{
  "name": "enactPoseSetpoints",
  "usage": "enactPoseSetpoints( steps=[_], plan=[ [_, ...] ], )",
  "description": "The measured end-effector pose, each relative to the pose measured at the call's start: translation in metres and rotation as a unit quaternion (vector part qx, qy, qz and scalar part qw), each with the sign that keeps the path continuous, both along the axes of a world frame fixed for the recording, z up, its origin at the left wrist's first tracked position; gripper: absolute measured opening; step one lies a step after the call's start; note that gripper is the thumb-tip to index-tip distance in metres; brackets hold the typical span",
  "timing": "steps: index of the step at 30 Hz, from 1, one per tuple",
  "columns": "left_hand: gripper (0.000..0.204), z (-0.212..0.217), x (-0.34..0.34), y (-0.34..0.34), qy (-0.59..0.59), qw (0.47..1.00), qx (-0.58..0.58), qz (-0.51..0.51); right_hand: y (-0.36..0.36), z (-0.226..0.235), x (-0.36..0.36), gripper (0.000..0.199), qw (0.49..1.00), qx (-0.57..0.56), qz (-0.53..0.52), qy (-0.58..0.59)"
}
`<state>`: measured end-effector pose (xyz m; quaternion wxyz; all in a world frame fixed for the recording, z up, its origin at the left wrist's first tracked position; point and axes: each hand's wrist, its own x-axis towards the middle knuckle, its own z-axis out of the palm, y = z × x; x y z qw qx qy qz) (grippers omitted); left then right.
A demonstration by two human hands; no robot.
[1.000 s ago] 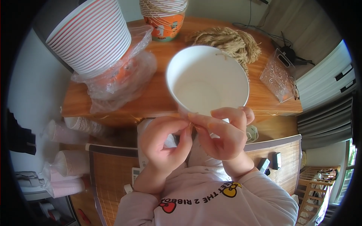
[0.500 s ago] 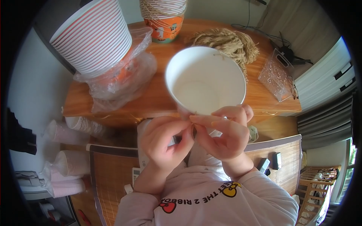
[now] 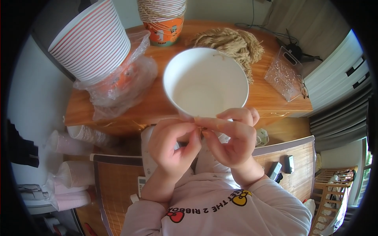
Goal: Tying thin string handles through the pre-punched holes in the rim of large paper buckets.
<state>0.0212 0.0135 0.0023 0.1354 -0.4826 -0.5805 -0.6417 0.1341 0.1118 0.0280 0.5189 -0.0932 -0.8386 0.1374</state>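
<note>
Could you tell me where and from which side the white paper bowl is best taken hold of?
Probably at its near rim, coming from the person's side. The white paper bowl opens toward the camera, and both the left hand and right hand already pinch at that lower edge.

My left hand [image 3: 173, 147] and right hand [image 3: 232, 137] cover the near rim of the white paper bowl [image 3: 204, 82]; what my fingertips pinch there is too small to tell. The striped cup stack [image 3: 92, 39] is cut off at the top edge.
</note>
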Motion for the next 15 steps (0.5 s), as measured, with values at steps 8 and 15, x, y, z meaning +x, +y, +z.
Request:
enactPoseSetpoints(
  steps=[8, 15],
  plan=[
    [0.018, 0.000, 0.003, 0.000, 0.017, 1.000, 0.007, 0.000, 0.000, 0.001, 0.004, 0.037, 0.999, 0.040, 0.005, -0.025],
    [0.017, -0.001, 0.005, 0.000, -0.049, 0.998, 0.001, -0.036, 0.002, -0.010, -0.003, 0.043, 0.999, 0.002, 0.021, 0.047]
  ],
)
